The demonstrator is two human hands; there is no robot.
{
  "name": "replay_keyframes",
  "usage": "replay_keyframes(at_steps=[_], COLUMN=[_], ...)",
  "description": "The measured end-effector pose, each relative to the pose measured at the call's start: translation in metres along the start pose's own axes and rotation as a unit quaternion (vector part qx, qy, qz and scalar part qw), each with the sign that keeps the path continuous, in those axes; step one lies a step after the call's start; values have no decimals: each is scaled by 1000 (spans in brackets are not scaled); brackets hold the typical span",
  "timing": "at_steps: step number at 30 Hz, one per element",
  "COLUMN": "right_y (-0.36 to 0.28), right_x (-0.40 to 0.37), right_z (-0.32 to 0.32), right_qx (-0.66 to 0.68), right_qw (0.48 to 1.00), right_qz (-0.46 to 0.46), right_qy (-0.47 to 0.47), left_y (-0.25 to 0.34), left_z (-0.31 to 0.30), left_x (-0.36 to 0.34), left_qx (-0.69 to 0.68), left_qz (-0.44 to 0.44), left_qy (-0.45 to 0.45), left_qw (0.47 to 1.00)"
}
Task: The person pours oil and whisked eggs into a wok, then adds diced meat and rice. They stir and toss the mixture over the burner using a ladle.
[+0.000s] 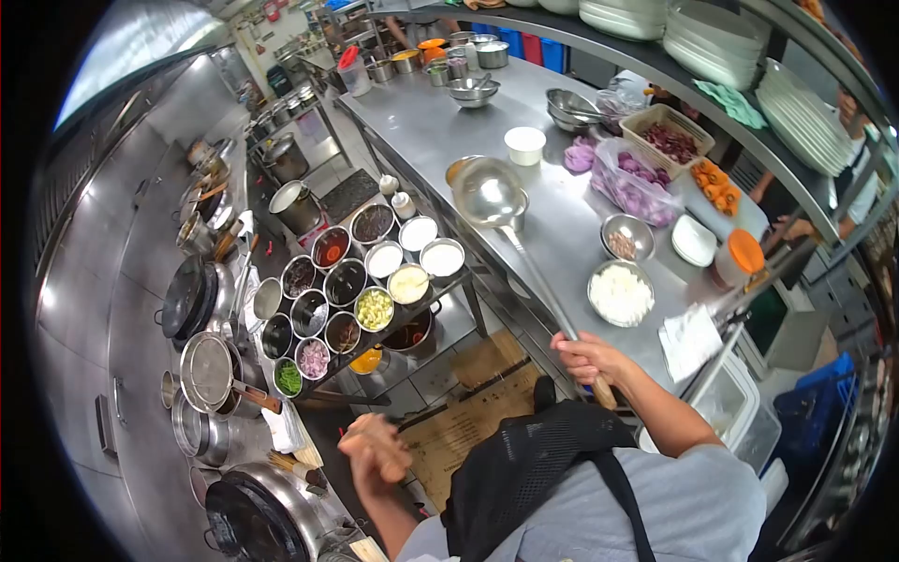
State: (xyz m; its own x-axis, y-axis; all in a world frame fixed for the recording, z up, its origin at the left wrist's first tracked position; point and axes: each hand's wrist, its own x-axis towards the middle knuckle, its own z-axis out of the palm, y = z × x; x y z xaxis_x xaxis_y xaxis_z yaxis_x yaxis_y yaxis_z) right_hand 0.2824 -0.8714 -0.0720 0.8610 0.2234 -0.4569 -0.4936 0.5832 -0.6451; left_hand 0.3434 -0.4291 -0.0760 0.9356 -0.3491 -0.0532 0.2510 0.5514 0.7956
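My right hand (590, 361) is wrapped round the handle of a big steel ladle (489, 193), near its wooden end. The ladle's round bowl is raised over the steel table and hides part of a container behind it. My left hand (376, 450) is held out over the floor, away from the ladle. Motion smears its fingers, so I cannot see whether they grip anything. Right of the ladle handle, a bowl of chopped white food (621, 293) stands on the table, with a small steel bowl (626, 239) behind it.
Steel pots of sauces and chopped ingredients (346, 281) crowd a stand at centre left. Woks (253, 520) and a strainer (208, 372) line the stove. Purple onions (637, 178), carrots (714, 187) and a white tub (524, 145) are on the table. Plates (716, 42) fill the shelf above.
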Motion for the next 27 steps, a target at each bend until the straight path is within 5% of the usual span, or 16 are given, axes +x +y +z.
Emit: replay_keyframes(at_steps=[7,16,23,27], right_y=[-86,-142,-164,-179], right_x=[-7,-5,-6,-3], right_z=[-75,-110,-111,-93], right_qx=[10,63,108,112], right_qw=[990,985,987,981], right_qz=[-82,-106,-90,-84], right_qy=[116,119,77,131], left_y=[-85,-60,-92,-137], left_z=[68,139,91,85], left_x=[133,271,461,550], left_qx=[-42,4,330,311], left_qz=[-150,-71,-37,-138], left_qy=[-45,-25,-23,-32], left_qw=[987,997,943,940])
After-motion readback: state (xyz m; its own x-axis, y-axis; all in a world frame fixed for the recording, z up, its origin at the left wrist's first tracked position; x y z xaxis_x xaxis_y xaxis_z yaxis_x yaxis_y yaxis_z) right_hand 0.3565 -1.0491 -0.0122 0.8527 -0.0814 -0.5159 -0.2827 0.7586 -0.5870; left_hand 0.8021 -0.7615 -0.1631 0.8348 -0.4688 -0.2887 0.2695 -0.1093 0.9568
